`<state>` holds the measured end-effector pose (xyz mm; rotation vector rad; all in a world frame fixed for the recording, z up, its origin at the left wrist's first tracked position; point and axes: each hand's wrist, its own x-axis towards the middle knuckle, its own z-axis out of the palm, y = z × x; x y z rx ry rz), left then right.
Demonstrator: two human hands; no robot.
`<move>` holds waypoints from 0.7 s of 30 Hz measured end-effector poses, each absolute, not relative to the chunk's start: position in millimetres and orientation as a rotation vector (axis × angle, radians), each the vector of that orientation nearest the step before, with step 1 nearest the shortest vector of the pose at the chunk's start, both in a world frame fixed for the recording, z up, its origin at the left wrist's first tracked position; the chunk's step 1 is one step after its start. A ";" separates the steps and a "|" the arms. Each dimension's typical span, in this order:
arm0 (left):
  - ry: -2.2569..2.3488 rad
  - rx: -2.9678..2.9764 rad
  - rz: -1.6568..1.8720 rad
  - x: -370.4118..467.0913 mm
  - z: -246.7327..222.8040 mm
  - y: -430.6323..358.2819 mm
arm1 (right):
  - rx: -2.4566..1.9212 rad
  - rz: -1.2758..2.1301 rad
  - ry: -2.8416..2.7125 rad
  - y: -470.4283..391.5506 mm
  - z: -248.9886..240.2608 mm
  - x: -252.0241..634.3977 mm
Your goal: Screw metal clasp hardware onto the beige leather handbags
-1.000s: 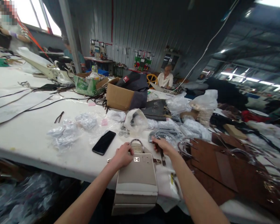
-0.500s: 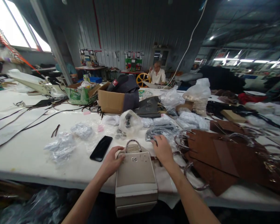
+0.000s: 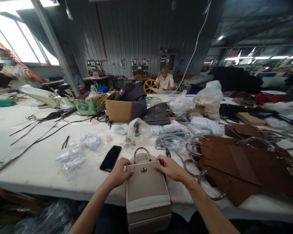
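A beige handbag [image 3: 147, 183] with a metal clasp on its front flap leans over the table's near edge in front of me. Its wrapped top handle [image 3: 142, 150] stands up in an arch. My left hand [image 3: 120, 172] grips the upper left corner, thumb on the front. At the upper right corner, my right hand [image 3: 170, 167] pinches the edge in the same way. The fingers behind the bag are partly hidden. Just beyond my right hand lies a small dark object [image 3: 168, 152], too unclear to name.
A black phone [image 3: 110, 158] lies left of the bag. Brown leather bag pieces [image 3: 231, 165] with wrapped handles spread out on the right. Clear plastic packets [image 3: 72, 159] and a cardboard box [image 3: 118, 110] sit farther back. A person [image 3: 166, 81] sits across the table.
My right hand has come from beside the plastic packet down onto the bag's upper right corner. My left hand stays on the left corner. The view has tilted up slightly.
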<state>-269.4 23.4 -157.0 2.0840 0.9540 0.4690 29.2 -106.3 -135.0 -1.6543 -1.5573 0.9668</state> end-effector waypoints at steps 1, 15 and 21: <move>0.931 2.104 0.473 -270.6 -153.7 23.5 | -1.632 0.999 -1.534 -105.7 -137.4 29.9; 1.029 2.100 0.318 -259.0 -169.7 32.7 | -1.844 0.977 -1.683 -101.2 -132.9 28.7; 1.075 2.110 0.312 -257.8 -167.1 28.5 | -1.853 0.976 -1.765 -102.2 -128.8 28.7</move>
